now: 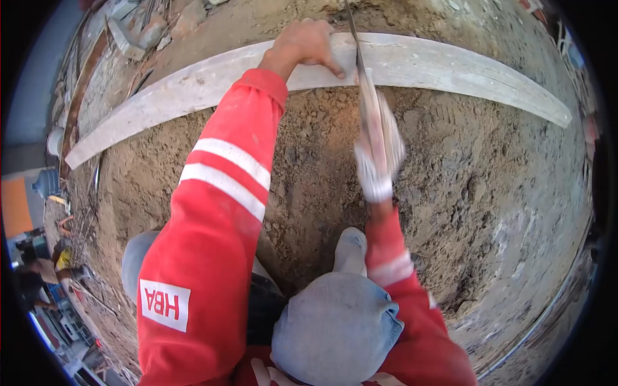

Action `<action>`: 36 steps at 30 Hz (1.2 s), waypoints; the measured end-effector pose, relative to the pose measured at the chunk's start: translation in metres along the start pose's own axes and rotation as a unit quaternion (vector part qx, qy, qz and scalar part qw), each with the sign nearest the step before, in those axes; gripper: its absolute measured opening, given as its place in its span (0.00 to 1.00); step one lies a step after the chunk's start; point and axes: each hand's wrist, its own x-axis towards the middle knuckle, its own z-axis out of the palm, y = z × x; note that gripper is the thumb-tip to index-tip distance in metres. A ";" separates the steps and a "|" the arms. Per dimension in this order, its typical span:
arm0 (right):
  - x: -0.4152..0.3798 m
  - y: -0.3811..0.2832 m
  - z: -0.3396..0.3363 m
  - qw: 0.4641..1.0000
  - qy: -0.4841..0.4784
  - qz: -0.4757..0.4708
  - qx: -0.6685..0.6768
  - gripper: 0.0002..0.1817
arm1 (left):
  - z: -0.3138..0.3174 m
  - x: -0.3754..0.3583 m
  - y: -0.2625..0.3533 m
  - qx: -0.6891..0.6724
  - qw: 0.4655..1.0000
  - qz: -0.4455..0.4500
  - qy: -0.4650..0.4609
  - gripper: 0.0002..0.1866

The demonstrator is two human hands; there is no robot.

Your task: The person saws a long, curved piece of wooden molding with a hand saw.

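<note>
A long pale wooden board lies across the dirt in front of me, bowed by the wide lens. My left hand, bare, grips the board near its middle, with the fingers toward the far edge and the thumb on the top face. Just right of that thumb, a handsaw stands edge-on across the board, its blade pointing away from me. My right hand, in a white glove and smeared by motion, is closed round the saw's handle on the near side of the board.
Loose brown soil surrounds the board. My bent knee and shoe are close below my arms. Broken masonry lies at the upper left. Another person is at the far left, near a blue container.
</note>
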 end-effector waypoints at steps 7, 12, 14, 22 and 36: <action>-0.031 -0.011 -0.019 0.988 -0.047 0.114 0.094 0.41 | -0.011 -0.017 0.007 0.005 1.000 0.013 -0.005 0.45; -0.111 -0.053 -0.091 0.949 -0.123 0.232 0.172 0.38 | -0.004 0.003 -0.005 -0.020 0.999 -0.005 -0.030 0.44; -0.055 -0.050 -0.076 0.975 -0.148 0.157 0.056 0.36 | -0.011 0.009 -0.003 -0.019 0.999 0.001 -0.033 0.44; 0.025 0.011 0.016 0.998 0.040 -0.013 0.057 0.29 | -0.010 -0.022 0.014 0.009 1.000 -0.013 0.000 0.42; 0.048 0.008 0.011 0.990 0.026 0.012 0.139 0.31 | 0.014 -0.007 -0.003 0.034 0.995 0.021 0.089 0.44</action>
